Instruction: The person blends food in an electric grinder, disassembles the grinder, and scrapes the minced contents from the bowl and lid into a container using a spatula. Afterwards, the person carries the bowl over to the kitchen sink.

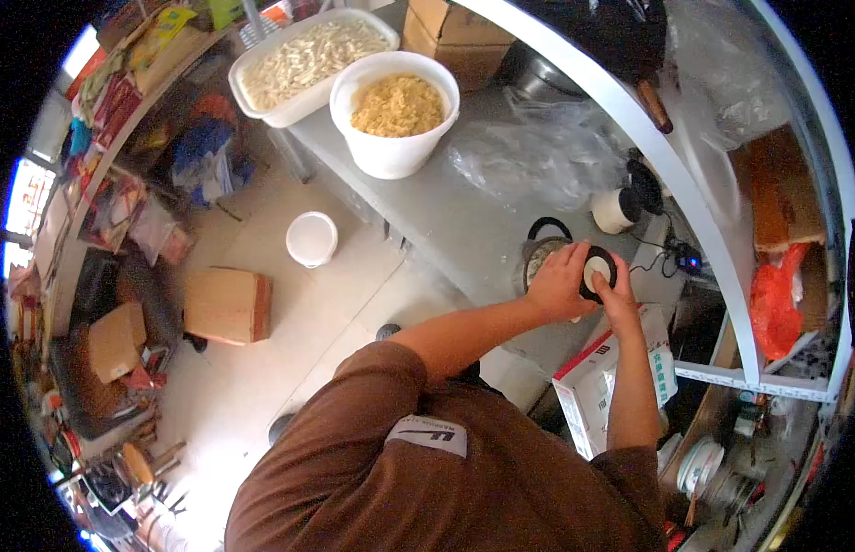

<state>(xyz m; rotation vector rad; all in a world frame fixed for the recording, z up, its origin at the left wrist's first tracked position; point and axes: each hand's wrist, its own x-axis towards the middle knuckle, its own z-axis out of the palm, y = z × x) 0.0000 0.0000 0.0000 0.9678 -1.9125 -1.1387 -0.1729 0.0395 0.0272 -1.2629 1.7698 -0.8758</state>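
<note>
My right hand (619, 302) grips a round black-rimmed piece with a cream centre (595, 269), its thumb pressed on the cream face. From the other side, my left hand (558, 281) is closed against the same piece, its fingers along the black rim. Partly hidden behind my left hand is a round container with pale contents (532, 258). A black curved handle (549, 224) shows above it. What my left palm covers cannot be seen.
On the grey table (418, 216) are a white bucket of yellowish crumbly food (390, 152), a tub of pale strips (262, 103), plastic bags (538, 152) and a cream-and-black cylinder (614, 211). A white carton (588, 391) is near my right forearm; a curved white frame (648, 152) arches overhead.
</note>
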